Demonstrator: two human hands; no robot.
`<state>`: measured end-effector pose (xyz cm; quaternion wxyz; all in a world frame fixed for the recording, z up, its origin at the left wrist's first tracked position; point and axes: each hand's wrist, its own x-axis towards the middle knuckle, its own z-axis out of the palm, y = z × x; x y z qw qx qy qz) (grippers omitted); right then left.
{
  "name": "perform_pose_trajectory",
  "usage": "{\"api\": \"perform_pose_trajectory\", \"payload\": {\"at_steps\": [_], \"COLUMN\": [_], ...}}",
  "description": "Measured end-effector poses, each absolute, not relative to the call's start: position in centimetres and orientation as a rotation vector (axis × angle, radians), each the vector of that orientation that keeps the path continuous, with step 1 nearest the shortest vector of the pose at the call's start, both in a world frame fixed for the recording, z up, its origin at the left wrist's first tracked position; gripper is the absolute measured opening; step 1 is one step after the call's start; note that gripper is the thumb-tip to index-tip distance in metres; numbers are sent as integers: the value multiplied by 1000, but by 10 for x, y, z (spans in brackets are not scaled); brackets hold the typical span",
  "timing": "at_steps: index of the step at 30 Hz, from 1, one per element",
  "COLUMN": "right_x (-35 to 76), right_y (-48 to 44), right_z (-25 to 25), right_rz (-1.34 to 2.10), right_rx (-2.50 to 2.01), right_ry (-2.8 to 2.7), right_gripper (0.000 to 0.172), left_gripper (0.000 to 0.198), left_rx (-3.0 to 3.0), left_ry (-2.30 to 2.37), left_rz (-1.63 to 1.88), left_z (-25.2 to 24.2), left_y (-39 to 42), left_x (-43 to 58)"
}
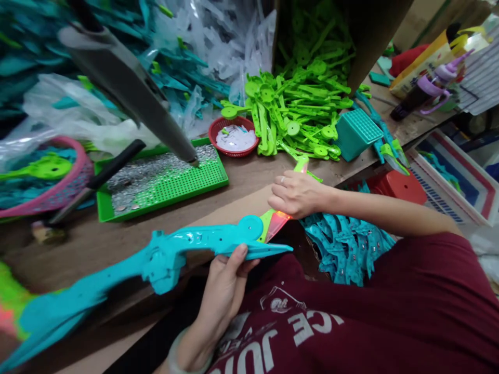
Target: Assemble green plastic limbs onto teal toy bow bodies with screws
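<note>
A long turquoise plastic toy bow (pixel 202 239) stretches from the lower left to the middle of the view. My left hand (pixel 226 285) pinches its pointed turquoise end between thumb and fingers, from below. Closed round the green and clear end piece (pixel 273 223) of the same bow is my right hand (pixel 300 195). Red light glows through that piece beneath the fingers, which hide part of it. At the lower left the bow's other end (pixel 11 306), green with a reddish glow, is blurred.
A dark screwdriver (pixel 136 83) hangs over a green tray (pixel 187 187) of small metal screws. A red basket (pixel 234 150) holds white pieces. Green parts (pixel 296 114) lie heaped behind, beside a teal basket (pixel 356 132). Turquoise pieces (pixel 346 244) fill a container below the table edge.
</note>
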<state>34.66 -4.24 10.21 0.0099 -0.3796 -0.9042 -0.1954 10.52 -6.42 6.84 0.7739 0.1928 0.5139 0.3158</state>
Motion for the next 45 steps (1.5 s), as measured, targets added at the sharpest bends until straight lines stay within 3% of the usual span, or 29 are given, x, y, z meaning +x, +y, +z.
{"api": "perform_pose_trajectory", "payload": {"at_steps": [3,8,12,15,17,21,23,24,29,30,33,35,37,40,42,45], "right_x": [350,376,388,384,366,264,195,164,88,89,109,123,130,125,112,90], "right_y": [-57,-39,-11,-13,-18,6,42,64,161,173,193,194,183,148,123,101], "right_z": [105,97,70,66,80,118,124,122,91,87,84,89,95,95,87,71], "right_rz": [-687,-676,-634,-757,-727,-337,-431,-512,-688,-693,-645,-597,-482,60,417,677], "right_rx": [-1228,-768,-875,-1024,-1105,-954,-881,-941,-1249,-1261,-1186,-1114,-1063,-963,-921,-952], "right_ry": [-2697,-2757,-2908,-2919,-2898,-3014,-3034,-3036,-2944,-2946,-3024,-3097,-3122,-2948,-2711,-2583], "right_gripper": [32,35,18,51,56,35,18,17,22,23,28,35,45,51,53,54], "left_gripper": [52,56,54,47,46,38,38,40,30,33,69,65,53,41,38,37], "left_rx": [423,354,268,256,242,255,306,352,743,1039,1822,2137,2378,2621,2683,2688], "left_ry": [1041,849,746,725,715,678,643,619,507,526,931,1176,1304,1431,1537,1636], "left_rz": [655,604,664,672,643,549,492,466,510,643,886,873,856,952,1061,1151], "left_z": [69,54,27,13,7,4,6,9,34,38,34,19,3,-11,-11,-8], "left_y": [-63,-89,-85,-72,-65,-51,-49,-50,-63,-63,-52,-44,-40,-41,-42,-42], "left_x": [106,126,150,158,163,182,187,184,91,62,-10,-33,-36,-25,-19,-19]}}
